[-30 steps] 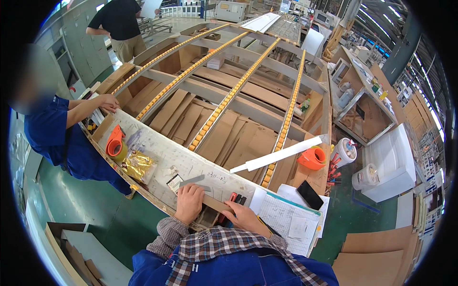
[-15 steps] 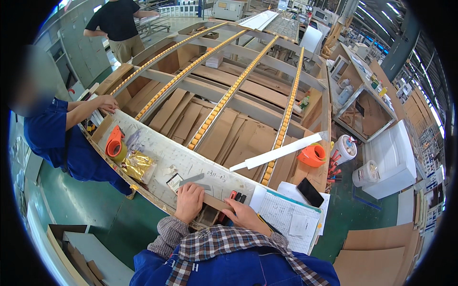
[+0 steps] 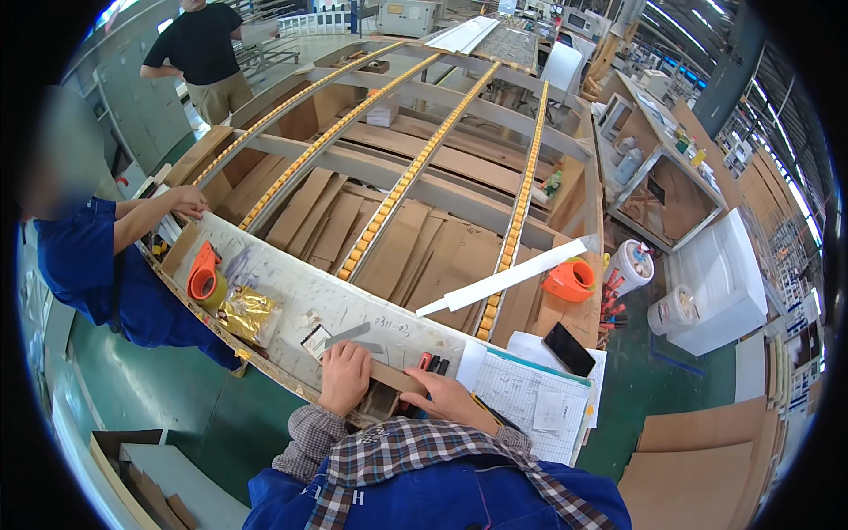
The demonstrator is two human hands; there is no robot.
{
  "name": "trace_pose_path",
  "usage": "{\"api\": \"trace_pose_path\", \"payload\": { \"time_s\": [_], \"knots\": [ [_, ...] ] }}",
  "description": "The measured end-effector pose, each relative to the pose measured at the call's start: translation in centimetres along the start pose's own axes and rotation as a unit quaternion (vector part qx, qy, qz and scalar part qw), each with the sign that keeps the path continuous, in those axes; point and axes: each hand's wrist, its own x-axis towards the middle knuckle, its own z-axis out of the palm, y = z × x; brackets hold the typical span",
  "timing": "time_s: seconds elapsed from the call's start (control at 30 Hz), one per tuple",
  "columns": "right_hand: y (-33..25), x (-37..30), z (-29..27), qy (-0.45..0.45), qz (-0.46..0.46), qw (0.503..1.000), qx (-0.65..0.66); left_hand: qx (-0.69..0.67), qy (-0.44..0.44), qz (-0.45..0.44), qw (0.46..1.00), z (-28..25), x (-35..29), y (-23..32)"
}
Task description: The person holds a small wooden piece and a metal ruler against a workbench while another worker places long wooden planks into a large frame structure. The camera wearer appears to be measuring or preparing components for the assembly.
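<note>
Left hand (image 3: 344, 378) lies flat and open on the tabletop (image 3: 291, 291); right hand (image 3: 449, 397) rests loosely near 2 markers (image 3: 433, 363); 2 orange tape dispensers (image 3: 205, 274) sit apart.

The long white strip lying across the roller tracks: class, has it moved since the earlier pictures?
No. The long white strip lies as before, its right end by the orange tape dispenser and its left end between two roller tracks.

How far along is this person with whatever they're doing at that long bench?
Laid out on the white board: an orange tape dispenser, a gold foil bag, a metal ruler and pencilled marks. In hand: the left hand presses flat by the ruler and the right hand rests at the board's edge near red and black pens. The paper form lies beside them. What remains can't be judged.
</note>
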Motion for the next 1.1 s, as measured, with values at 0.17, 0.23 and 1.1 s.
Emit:
{"api": "trace_pose_path", "payload": {
  "time_s": [0.17, 0.23, 1.1],
  "knots": [
    [0.7, -0.1, 0.4, 0.003, -0.034, 0.999, -0.022, 0.007, 0.001, -0.001, 1.0, 0.1, 0.0, 0.0],
    [1.0, -0.1, 0.7, 0.008, -0.03, 0.999, -0.025, 0.009, 0.003, -0.001, 1.0, 0.0, 0.0, 0.0],
    [1.2, -0.1, 1.1, 0.045, -0.05, 0.997, -0.033, 0.001, -0.009, -0.018, 1.0, 0.0, 0.1, 0.1]
  ]
}}
